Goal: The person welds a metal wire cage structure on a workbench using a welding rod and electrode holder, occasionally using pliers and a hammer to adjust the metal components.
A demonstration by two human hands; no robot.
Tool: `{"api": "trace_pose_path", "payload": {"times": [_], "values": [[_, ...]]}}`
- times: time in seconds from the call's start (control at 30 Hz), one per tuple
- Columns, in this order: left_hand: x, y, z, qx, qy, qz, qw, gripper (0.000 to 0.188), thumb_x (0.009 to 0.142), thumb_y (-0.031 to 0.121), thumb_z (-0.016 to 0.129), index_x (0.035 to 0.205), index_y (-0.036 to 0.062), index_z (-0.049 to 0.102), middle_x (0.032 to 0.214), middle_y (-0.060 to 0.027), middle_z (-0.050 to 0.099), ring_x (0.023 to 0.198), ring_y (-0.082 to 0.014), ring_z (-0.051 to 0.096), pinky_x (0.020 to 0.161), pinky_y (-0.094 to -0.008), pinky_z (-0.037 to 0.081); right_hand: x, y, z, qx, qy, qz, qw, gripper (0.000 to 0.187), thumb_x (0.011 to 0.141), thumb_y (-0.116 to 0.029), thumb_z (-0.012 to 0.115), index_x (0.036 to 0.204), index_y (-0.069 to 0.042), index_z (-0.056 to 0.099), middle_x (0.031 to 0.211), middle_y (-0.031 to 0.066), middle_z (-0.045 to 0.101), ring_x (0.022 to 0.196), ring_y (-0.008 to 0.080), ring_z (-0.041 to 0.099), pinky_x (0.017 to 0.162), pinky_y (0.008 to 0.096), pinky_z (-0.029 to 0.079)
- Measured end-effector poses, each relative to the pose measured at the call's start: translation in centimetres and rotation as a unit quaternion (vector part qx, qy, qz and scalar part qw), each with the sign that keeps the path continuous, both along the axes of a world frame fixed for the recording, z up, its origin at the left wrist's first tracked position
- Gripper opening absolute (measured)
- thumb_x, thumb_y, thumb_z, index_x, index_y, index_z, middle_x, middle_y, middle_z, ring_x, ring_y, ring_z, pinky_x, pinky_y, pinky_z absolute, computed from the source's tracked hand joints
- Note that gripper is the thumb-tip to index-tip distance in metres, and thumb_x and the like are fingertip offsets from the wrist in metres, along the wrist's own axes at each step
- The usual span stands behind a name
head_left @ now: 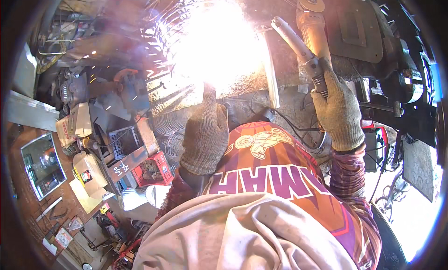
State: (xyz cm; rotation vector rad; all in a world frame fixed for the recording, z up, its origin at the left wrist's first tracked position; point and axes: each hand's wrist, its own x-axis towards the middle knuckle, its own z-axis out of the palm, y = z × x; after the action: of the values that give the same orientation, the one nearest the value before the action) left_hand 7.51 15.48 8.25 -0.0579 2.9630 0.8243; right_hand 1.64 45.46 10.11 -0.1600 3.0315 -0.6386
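Observation:
My right hand [340, 109], in a grey-beige knit glove, is closed around the black ribbed grip of what looks like a welding electrode holder [298, 45]. Its grey barrel slants up to the left, toward an intense white glare [217, 39]. My left hand [204, 139], gloved alike, is just below the glare, with one finger stretched into it. The other fingers look curled, and anything in them is hidden. Glare washes out the work spot. Beyond the holder, close to my right hand, lies an angle grinder [311, 22] with a tan disc.
A pale metal bar [270, 69] runs down beside the glare. Dark cables [298, 125] cross the ground near my torso. At left are a red crate [154, 169], cardboard boxes [88, 176] and a brown board [28, 181]. Sparks fly at upper left. A metal plate [357, 29] lies upper right.

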Motion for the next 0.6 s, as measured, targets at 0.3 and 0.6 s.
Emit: {"api": "trace_pose_path", "payload": {"times": [0.3,0.6], "values": [[0.1,-0.2,-0.5,0.003,0.071,-0.047,0.996,0.066,0.098,0.006,0.06,0.156,-0.0099,0.034,0.076,-0.0219,0.062,0.065,-0.036,0.065,0.057,-0.0445,0.051,0.1,-0.5,0.4,0.043,0.025,0.009,0.999,0.052,0.087,-0.018,0.074,0.135,-0.003,0.06,0.114,0.0211,0.069,0.103,0.0403,0.069,0.086,0.0486,0.058],[-0.5,-0.4,-1.4,-0.132,0.292,-0.128,0.939,0.066,0.095,0.003,0.061,0.158,-0.0007,0.04,0.081,-0.0241,0.063,0.072,-0.0395,0.067,0.061,-0.0491,0.052,0.8,0.3,-0.4,0.061,0.08,0.004,0.995,0.049,0.09,-0.017,0.076,0.134,-0.003,0.063,0.116,0.0195,0.071,0.105,0.0359,0.072,0.088,0.0422,0.06]]}}
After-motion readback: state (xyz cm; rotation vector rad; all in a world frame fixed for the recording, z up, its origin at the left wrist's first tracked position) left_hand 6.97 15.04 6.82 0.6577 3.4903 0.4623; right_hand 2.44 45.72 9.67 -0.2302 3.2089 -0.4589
